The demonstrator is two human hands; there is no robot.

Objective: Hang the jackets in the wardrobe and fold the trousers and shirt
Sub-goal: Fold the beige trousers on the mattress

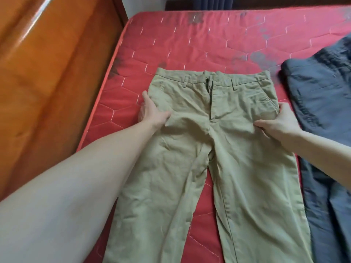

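Khaki trousers (218, 149) flat on red mattress (190, 44); my left hand (152, 112) and right hand (279, 122) each pinching the hip fabric

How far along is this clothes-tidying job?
Early, it seems. The khaki trousers lie spread flat and unfolded on the red mattress; the left hand and right hand grip their hips. A dark garment waits beside them. No jackets or wardrobe are clearly in view.

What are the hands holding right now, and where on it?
Both grip the khaki trousers at hip level: left hand on the left side seam, right hand beside the right pocket.
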